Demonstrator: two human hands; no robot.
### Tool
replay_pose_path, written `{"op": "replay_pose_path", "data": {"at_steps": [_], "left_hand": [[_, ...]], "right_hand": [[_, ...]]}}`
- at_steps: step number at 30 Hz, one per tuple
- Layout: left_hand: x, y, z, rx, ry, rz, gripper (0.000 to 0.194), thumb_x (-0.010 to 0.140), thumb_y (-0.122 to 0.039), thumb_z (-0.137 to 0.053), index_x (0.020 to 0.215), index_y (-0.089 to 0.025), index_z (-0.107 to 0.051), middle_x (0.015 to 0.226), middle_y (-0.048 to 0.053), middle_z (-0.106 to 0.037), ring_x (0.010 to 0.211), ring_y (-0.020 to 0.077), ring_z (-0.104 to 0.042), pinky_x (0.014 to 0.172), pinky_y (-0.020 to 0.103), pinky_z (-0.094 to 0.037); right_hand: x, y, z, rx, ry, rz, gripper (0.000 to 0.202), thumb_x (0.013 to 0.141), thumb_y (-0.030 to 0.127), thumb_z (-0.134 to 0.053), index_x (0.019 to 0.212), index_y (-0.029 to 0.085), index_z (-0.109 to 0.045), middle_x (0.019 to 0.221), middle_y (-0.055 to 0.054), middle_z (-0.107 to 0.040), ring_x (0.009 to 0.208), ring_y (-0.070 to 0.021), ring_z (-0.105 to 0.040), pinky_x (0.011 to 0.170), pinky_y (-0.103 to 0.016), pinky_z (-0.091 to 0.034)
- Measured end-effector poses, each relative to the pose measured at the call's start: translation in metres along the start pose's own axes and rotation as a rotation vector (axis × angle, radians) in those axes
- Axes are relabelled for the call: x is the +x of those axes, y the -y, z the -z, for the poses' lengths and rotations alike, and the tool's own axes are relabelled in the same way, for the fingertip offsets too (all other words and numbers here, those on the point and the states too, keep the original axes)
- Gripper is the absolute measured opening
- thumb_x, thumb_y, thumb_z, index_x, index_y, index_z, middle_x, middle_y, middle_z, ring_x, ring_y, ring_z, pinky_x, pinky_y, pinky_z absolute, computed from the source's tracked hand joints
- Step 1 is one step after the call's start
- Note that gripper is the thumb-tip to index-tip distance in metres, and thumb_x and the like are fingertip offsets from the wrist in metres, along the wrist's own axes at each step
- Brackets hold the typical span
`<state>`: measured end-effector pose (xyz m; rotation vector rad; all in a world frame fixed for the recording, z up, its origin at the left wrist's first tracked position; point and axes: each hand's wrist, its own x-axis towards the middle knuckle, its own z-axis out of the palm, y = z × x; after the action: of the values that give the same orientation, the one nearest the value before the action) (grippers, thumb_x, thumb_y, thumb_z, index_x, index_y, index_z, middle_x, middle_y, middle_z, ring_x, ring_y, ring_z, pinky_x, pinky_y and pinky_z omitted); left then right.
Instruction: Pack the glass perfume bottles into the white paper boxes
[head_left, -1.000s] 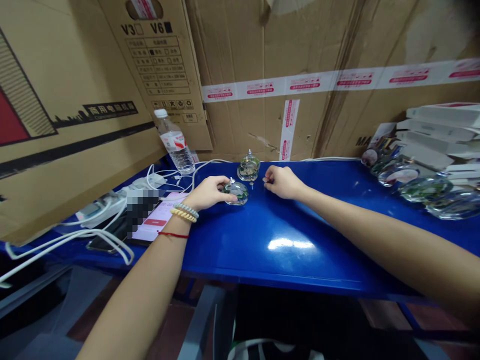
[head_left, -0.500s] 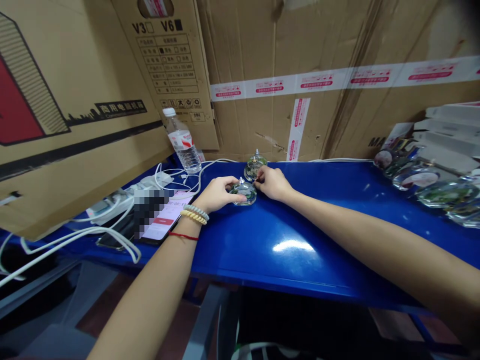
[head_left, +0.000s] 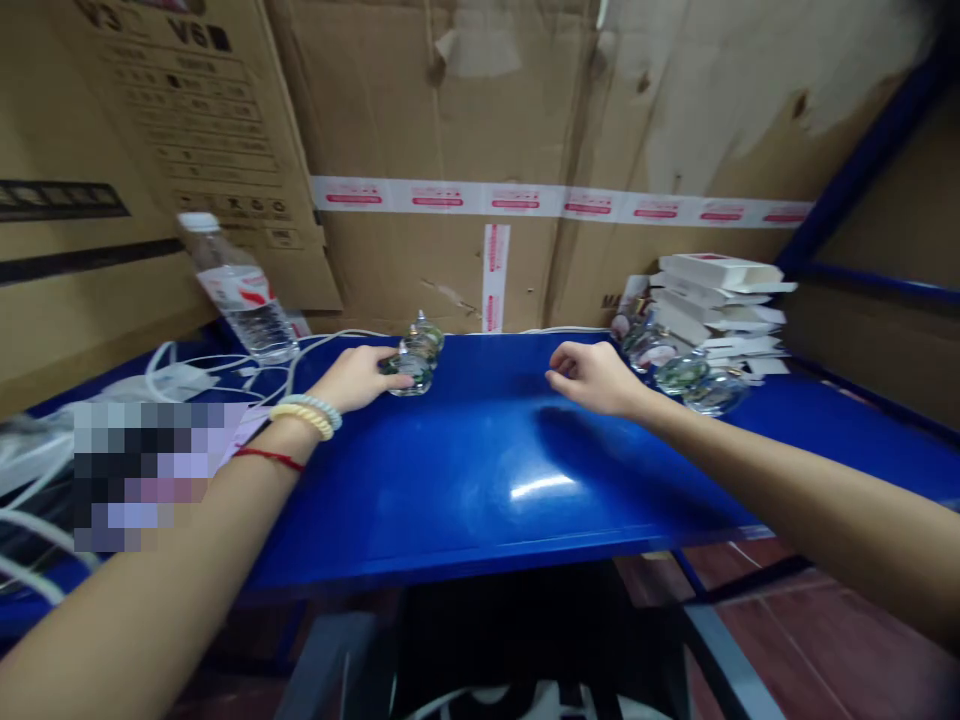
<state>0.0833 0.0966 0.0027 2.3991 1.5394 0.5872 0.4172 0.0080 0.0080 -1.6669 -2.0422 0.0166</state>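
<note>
My left hand (head_left: 360, 378), with hair-tie bands and a red string at the wrist, closes its thumb and fingers around the side of a small rounded glass perfume bottle (head_left: 412, 374) on the blue table. Close behind it stands a second perfume bottle (head_left: 425, 336) with a pointed silvery top, partly hidden by the first. Over the right half of the table, my right hand (head_left: 592, 378) is raised, its shadow below. Its fingers are loosely curled with the thumb apart, and nothing shows between them. More glass perfume bottles (head_left: 682, 372) lie just beyond it on the right.
White flat boxes (head_left: 720, 300) are stacked at the back right. A water bottle (head_left: 244, 295) leans at the left, near white cables (head_left: 161, 375) and a blurred-out phone. Cardboard (head_left: 450, 120) walls the back, and the blue table's front edge (head_left: 465, 568) faces me.
My right hand has left the two perfume bottles and moved right, towards the other bottles. My left hand stays on the front bottle. The view has turned right.
</note>
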Motion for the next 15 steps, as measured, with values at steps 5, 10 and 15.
{"op": "replay_pose_path", "data": {"at_steps": [5,10,15], "left_hand": [[0.007,0.0,0.002,0.054,0.023,0.012,0.054,0.072,-0.052,-0.064,0.114,-0.018,-0.068,0.103,0.012,-0.074,0.094,0.0325,-0.067,0.085,0.04,-0.047],[0.005,-0.004,0.003,0.044,-0.009,0.094,0.07,0.063,-0.055,-0.071,0.119,-0.015,-0.062,0.118,0.018,-0.068,0.105,0.0369,-0.065,0.092,0.045,-0.046],[-0.006,-0.019,0.025,0.037,-0.186,0.247,0.074,0.057,-0.059,-0.076,0.115,-0.016,-0.06,0.106,0.015,-0.07,0.093,0.0325,-0.067,0.081,0.042,-0.049]], "right_hand": [[-0.005,-0.07,0.074,-0.368,-0.135,-0.224,0.021,0.076,0.027,-0.056,0.091,0.019,-0.068,0.093,-0.008,-0.074,0.086,-0.0243,-0.068,0.072,-0.031,-0.047],[0.024,-0.122,0.108,-0.472,-0.121,-0.43,0.026,0.074,0.021,-0.054,0.094,0.015,-0.07,0.1,-0.013,-0.072,0.096,-0.0272,-0.066,0.079,-0.032,-0.049],[0.061,-0.138,0.103,-0.484,-0.087,-0.445,0.031,0.076,0.02,-0.053,0.1,0.012,-0.071,0.106,-0.015,-0.071,0.101,-0.0278,-0.065,0.084,-0.033,-0.05]]}}
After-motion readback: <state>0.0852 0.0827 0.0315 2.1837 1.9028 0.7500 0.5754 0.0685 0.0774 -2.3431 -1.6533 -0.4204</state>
